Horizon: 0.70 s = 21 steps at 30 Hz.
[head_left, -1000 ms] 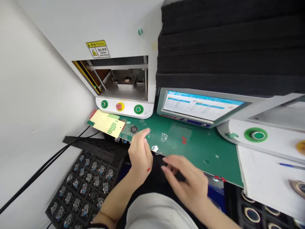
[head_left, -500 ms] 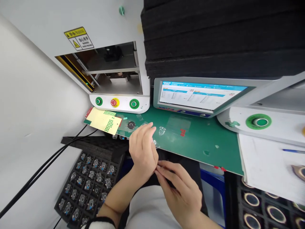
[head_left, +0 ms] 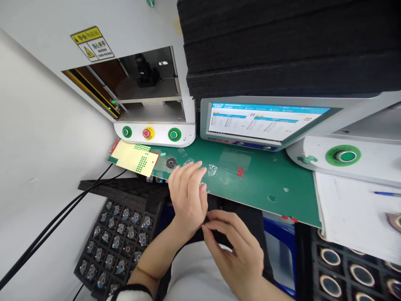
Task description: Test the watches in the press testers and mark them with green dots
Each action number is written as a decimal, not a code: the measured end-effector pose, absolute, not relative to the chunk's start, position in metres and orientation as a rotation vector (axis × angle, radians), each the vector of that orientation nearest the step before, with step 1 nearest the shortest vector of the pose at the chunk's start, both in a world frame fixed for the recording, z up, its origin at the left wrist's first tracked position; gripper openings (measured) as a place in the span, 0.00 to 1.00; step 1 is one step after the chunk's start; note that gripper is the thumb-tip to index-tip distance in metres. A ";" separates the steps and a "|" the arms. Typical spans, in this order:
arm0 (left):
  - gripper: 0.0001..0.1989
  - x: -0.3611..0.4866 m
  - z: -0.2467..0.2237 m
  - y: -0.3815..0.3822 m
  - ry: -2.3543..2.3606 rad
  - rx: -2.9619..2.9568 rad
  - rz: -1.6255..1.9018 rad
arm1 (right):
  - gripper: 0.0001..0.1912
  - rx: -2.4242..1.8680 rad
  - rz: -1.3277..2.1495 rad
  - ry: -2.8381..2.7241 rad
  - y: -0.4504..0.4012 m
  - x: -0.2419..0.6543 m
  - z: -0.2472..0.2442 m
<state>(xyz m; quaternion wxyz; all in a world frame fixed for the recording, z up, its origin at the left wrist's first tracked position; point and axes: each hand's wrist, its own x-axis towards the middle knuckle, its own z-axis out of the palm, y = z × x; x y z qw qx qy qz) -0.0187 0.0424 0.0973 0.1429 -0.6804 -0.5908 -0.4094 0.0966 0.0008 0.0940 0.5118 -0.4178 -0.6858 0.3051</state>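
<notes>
My left hand (head_left: 188, 194) is raised over the front edge of the green mat (head_left: 260, 184), its fingers stretched upward and slightly curved, holding nothing that I can see. Against the heel of that hand, near the wrist, my right hand (head_left: 236, 246) brings its thumb and fingertips close together. What lies between those fingertips, if anything, is hidden or too small to name. A small round black part (head_left: 171, 163) rests on the mat just beyond my left fingers. Crumpled bits of clear film (head_left: 212, 169) lie to the right of them.
A press machine (head_left: 150, 113) with buttons stands at back left, beside a lit screen (head_left: 269, 123). Yellow sticker sheets (head_left: 134, 158) lie on the mat. Black foam trays hold small film-wrapped parts (head_left: 109, 261) at left and ringed round parts (head_left: 330, 256) at right. Papers (head_left: 341, 213) lie at right.
The plate inside the press has risen, and a green light shows beside it. My left fingers have spread a little; my right fingertips stay at the left wrist. The view has shifted slightly.
</notes>
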 end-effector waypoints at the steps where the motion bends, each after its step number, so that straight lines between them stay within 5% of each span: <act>1: 0.13 -0.018 0.098 0.042 -1.711 -1.956 -1.185 | 0.08 -0.996 0.716 -1.653 0.000 0.096 0.093; 21: 0.11 -0.131 0.017 0.108 -2.675 -1.863 -0.539 | 0.06 -0.999 0.940 -1.477 0.007 0.145 0.067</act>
